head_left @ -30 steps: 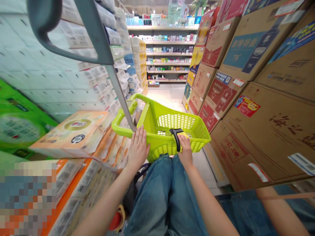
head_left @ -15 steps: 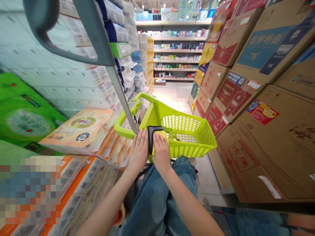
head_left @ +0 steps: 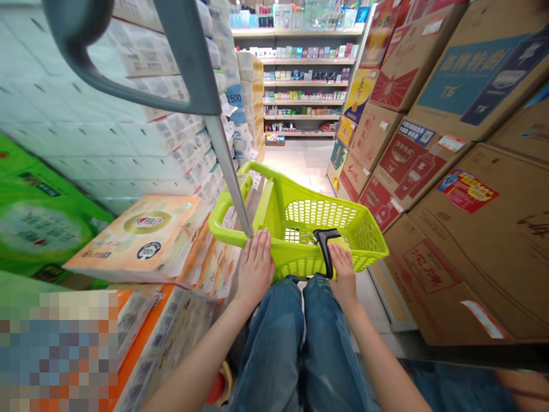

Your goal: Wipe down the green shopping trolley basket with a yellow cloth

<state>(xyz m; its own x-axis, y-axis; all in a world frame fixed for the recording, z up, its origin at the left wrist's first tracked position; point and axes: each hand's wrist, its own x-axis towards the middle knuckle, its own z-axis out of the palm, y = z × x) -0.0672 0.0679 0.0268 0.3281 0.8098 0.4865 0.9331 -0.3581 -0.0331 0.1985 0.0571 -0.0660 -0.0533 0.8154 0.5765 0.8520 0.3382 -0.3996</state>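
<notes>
A lime-green rolling shopping basket [head_left: 295,253] stands across my knees, its side wall facing me. My left hand [head_left: 256,263] lies flat on the near rim, fingers stretched out close to the foot of the metal pull rod [head_left: 229,166]. Further right along the same rim, my right hand [head_left: 343,269] presses a yellow cloth with a black edge [head_left: 326,252] that drapes over the wall. Its fingers partly cover the cloth. Through the basket's holes the floor shows. The grey pull handle [head_left: 206,63] looms large at upper left.
Paper packs, including an orange pack [head_left: 143,226], are piled along the left. Stacked cardboard boxes [head_left: 454,240] line the right. Ahead, a tiled aisle [head_left: 300,160] leads to a shelf [head_left: 300,83] of small goods. A roll of tape [head_left: 221,383] sits low beside my leg.
My right hand has slid right along the rim with the cloth, away from my left hand. The basket and handle sit slightly further right in view.
</notes>
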